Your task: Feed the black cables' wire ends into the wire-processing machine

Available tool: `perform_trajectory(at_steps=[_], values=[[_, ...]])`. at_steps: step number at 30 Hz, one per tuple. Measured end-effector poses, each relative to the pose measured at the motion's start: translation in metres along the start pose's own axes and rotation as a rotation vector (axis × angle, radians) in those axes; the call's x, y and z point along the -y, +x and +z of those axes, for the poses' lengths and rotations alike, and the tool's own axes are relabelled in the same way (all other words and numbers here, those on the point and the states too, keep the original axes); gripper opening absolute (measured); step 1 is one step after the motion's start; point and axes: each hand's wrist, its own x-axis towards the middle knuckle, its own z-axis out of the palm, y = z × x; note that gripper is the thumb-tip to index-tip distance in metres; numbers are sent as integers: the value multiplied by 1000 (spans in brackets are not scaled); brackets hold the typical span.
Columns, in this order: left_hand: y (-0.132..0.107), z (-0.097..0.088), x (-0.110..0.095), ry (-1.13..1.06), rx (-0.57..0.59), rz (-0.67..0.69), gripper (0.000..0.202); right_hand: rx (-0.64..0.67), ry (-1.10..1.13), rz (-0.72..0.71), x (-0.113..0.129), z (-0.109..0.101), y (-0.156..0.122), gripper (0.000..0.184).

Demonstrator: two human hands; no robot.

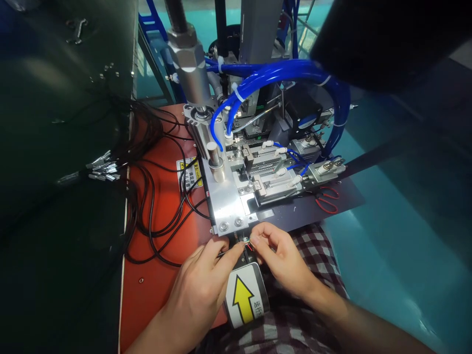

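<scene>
My left hand (204, 278) pinches a thin black cable (222, 254) just below the front edge of a metal machine plate (225, 204). My right hand (280, 253) pinches the cable's end, where small coloured wire tips (248, 243) show red and green. Both hands meet over a slot with a black part bearing a yellow arrow label (244, 296). The fingertips of both hands are closed on the wire.
A pneumatic machine with blue air hoses (280, 73) and a silver cylinder (188, 64) stands on the orange table (155, 290). Loose black cables (155, 196) with metal-tipped ends (103, 169) lie at left. Red-handled scissors (326, 199) rest at right. A checked garment (317, 255) covers my lap.
</scene>
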Motion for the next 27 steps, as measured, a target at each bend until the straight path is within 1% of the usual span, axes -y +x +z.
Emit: perform_trajectory(at_steps=[6, 13, 16, 20, 27], values=[[1, 1, 0, 25, -7, -4, 36, -10, -46, -6, 1, 1, -1, 20], [2, 0, -2, 35, -4, -4, 35, -96, -208, -129, -4, 3, -4, 16], [2, 0, -2, 21, 1, -12, 35, -66, -227, -151, -5, 1, -3, 16], [2, 0, -2, 21, 13, -18, 36, -6, -165, -110, -3, -2, -1, 17], [2, 1, -1, 21, -7, -1, 37, 2, -145, -105, -2, -2, 0, 18]])
